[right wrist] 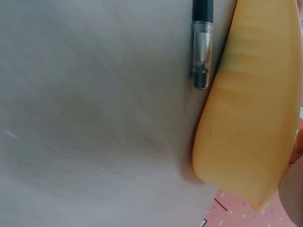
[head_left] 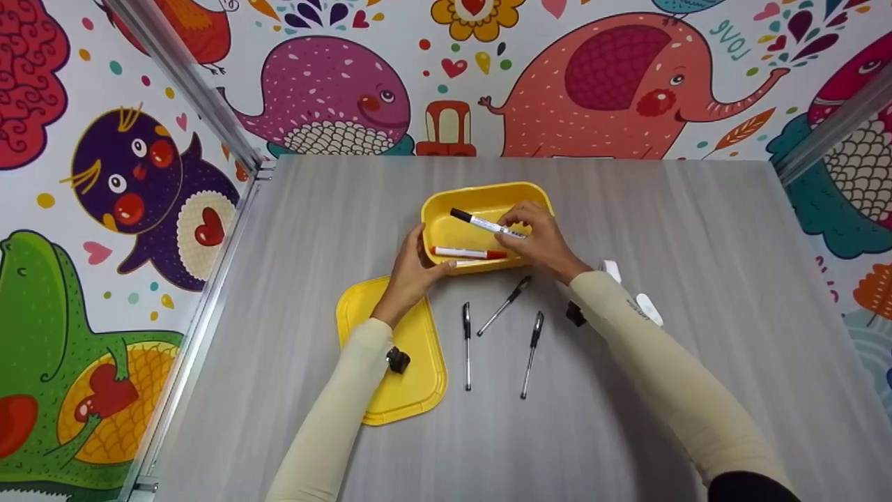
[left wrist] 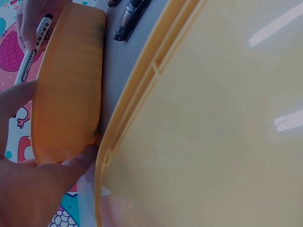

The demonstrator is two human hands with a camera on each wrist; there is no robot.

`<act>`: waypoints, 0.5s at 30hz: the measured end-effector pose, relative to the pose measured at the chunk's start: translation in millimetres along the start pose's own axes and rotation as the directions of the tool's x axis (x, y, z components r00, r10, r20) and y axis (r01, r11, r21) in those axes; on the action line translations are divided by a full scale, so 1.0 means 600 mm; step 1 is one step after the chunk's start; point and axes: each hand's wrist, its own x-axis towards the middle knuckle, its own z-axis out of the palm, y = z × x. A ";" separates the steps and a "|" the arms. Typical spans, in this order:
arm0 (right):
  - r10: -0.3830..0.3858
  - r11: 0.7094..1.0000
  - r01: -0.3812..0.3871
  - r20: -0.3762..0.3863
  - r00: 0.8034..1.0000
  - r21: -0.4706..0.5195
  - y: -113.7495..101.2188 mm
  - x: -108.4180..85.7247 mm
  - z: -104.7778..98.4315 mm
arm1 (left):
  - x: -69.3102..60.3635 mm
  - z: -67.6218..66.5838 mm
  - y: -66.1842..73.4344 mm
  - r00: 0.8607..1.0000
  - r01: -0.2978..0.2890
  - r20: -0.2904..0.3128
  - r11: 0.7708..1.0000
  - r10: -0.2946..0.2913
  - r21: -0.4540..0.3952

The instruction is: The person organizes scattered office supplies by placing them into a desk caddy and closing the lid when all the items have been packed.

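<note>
A yellow plastic box sits toward the back of the table. My left hand grips its left end, the thumb at the near rim and fingers round the outside. Above the box, my right hand pinches a black-capped whiteboard marker at one end; the lettering on this marker shows in the left wrist view. A red-capped marker lies inside, beside another white marker partly hidden by the near wall. In the right wrist view, the box's side fills the right, with the hand mostly out of frame.
The box's yellow lid lies flat under my left wrist. Black-capped clear pens are spread in front of the box. A white object shows beside my right sleeve, partly covered. Patterned walls border the table's back and left.
</note>
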 end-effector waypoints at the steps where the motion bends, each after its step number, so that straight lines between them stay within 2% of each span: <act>1: -0.004 1.000 0.004 0.006 1.000 -0.003 0.000 0.004 0.001 | 0.000 0.000 0.000 1.000 0.001 -0.001 1.000 -0.001 0.000; 8: 0.000 1.000 0.001 0.038 0.999 -0.013 -0.001 0.028 0.004 | 0.001 -0.001 0.001 1.000 -0.004 0.000 1.000 0.004 0.008; 15: 0.034 0.997 -0.030 0.065 0.997 -0.068 0.001 0.041 0.013 | 0.000 0.000 0.002 1.000 0.011 -0.007 1.000 -0.011 0.024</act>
